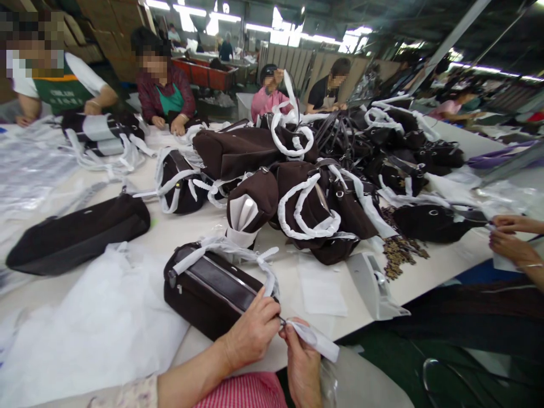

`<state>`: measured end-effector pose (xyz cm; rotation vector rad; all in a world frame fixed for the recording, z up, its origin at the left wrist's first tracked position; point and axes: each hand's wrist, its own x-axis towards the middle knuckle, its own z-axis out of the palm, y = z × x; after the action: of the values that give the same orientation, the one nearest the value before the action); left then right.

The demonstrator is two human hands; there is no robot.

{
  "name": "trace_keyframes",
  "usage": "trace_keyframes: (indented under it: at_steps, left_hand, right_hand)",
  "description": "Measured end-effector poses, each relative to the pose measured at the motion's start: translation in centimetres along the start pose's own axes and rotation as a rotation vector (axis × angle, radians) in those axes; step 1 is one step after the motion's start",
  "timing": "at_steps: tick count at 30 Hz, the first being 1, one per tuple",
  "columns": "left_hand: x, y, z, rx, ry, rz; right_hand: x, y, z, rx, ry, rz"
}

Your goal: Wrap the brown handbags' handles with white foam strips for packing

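Observation:
A dark brown handbag (204, 300) lies on its base right in front of me, its zipped top turned toward the camera. White wrapping covers its handle strap (272, 277). At the bag's right end my left hand (253, 328) pinches a strap end, close to a small dark metal ring (281, 322). My right hand (302, 362) is closed on a white wrapping strip (317, 340), which sticks out to the right from between thumb and fingers. The two hands nearly meet at the ring. Their fingers partly hide the join between ring and strap.
A heap of brown handbags (238, 150) fills the table's middle. Another dark bag (80, 232) lies left, beside white sheeting (97, 317). Right are a tape dispenser (369, 286), brass-coloured metal pieces (399, 255) and a co-worker's hands (514, 241). Several co-workers sit opposite.

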<state>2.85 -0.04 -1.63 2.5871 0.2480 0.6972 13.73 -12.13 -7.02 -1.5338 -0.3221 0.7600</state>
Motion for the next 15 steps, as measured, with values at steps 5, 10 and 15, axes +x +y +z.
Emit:
trace_keyframes:
  at_steps: [5,10,15]
  left_hand:
    - [0.6,0.4,-1.5,-0.182,-0.014,-0.059]
    - [1.4,0.8,-1.0,-0.256,0.076,-0.235]
    - [1.0,1.0,0.2,-0.165,0.145,-0.263]
  right_hand:
    - [-0.1,-0.2,0.3,0.036,-0.006,0.004]
    - [0.1,-0.5,0.6,0.062,0.008,0.004]
    - [0.1,-0.6,0.7,0.051,0.005,0.002]
